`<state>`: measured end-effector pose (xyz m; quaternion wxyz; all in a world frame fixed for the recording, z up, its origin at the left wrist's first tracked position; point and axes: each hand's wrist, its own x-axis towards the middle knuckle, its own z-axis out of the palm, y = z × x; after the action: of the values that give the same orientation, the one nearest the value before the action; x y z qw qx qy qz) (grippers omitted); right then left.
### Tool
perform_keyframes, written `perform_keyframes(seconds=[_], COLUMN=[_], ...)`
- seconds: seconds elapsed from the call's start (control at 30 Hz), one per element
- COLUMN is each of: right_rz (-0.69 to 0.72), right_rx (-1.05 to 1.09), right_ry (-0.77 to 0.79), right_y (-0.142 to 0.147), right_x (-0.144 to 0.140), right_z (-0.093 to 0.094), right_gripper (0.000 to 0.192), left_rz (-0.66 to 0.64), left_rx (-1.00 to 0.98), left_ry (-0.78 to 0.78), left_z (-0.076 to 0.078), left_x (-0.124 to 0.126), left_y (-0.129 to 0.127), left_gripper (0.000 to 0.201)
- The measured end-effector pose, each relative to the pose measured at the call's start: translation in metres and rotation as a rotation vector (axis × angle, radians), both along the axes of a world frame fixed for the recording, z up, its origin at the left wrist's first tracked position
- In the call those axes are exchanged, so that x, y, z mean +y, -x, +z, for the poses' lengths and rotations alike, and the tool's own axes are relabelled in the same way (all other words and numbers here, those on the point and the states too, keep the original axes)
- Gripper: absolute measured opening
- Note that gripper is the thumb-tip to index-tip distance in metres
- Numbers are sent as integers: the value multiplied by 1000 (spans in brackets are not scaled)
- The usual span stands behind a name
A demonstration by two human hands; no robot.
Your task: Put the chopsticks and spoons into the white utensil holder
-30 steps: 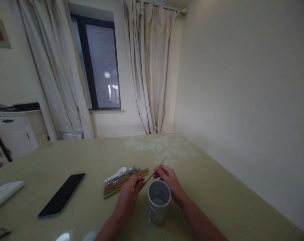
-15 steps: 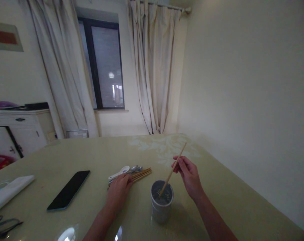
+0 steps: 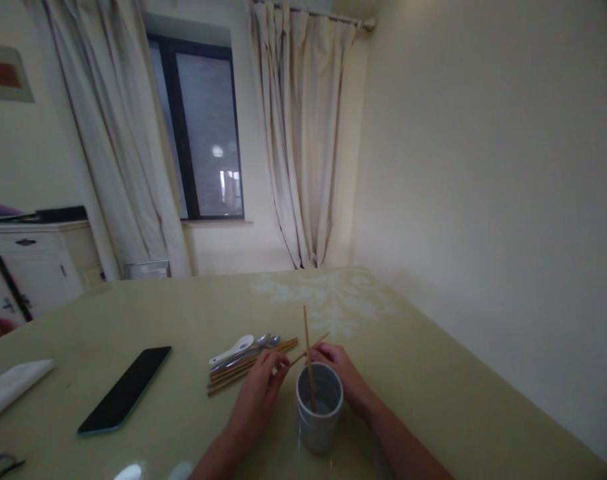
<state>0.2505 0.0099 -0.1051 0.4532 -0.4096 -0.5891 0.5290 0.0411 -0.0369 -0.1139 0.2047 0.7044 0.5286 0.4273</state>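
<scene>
One thin wooden chopstick (image 3: 307,353) stands in your grey perforated cup (image 3: 319,417). Both your left hand (image 3: 260,389) and right hand (image 3: 341,369) seemingly pinch a second chopstick (image 3: 308,353); the remaining bundle of wooden chopsticks and spoons (image 3: 243,360) lies at ten o'clock.

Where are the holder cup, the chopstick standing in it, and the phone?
holder cup (image 3: 317,427), head view, outer wall.
standing chopstick (image 3: 307,340), head view, shaft above the rim.
phone (image 3: 126,388), head view, middle of the dark screen.

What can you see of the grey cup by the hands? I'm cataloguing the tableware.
The grey cup is a plain, round, straight-walled holder, ceramic or plastic by its look. It stands upright on the glossy table, mouth open. One wooden chopstick stands in it, nearly upright. The left hand and right hand flank its far rim; contact is unclear.
</scene>
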Motion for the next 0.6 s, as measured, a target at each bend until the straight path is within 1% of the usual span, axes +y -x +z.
perform_keyframes(seconds=[0.07, 0.13, 0.2, 0.27, 0.33, 0.37, 0.47, 0.53, 0.6], right_rz=[68, 97, 93, 58, -30, -95, -344, -504, -607], right_rx=[47, 90, 140, 190, 233, 259, 395, 530, 654], right_ry=[1, 5, 6, -17, -76, -114, -216, -243, -235], right_y=[3, 5, 8, 8, 3, -3, -29, -49, -64], right_x=[-2, -4, -5, -6, -5, -4, 1, 7, 10], right_z=[0, 1, 3, 7, 15, 20, 35, 42, 46], right_gripper=[48, 49, 50, 49, 47, 46, 43, 45, 47], left_rz=[-24, -23, -38, -56, -34, 1, 171, 266, 308], left_rx=[-10, -17, -9, 23, 81, 120, 284, 419, 532], left_ry=[44, 59, 50, 40, 28, 19, 6, 24, 56], left_z=[1, 1, 1, 1, 1, 2, 7, 9, 11], left_x=[-3, -6, -7, -6, -3, -1, 3, 4, 5], left_y=[-4, -5, -3, 1, 10, 16, 35, 46, 53], left_gripper=[31, 31, 32, 33, 34, 34, 35, 33, 28])
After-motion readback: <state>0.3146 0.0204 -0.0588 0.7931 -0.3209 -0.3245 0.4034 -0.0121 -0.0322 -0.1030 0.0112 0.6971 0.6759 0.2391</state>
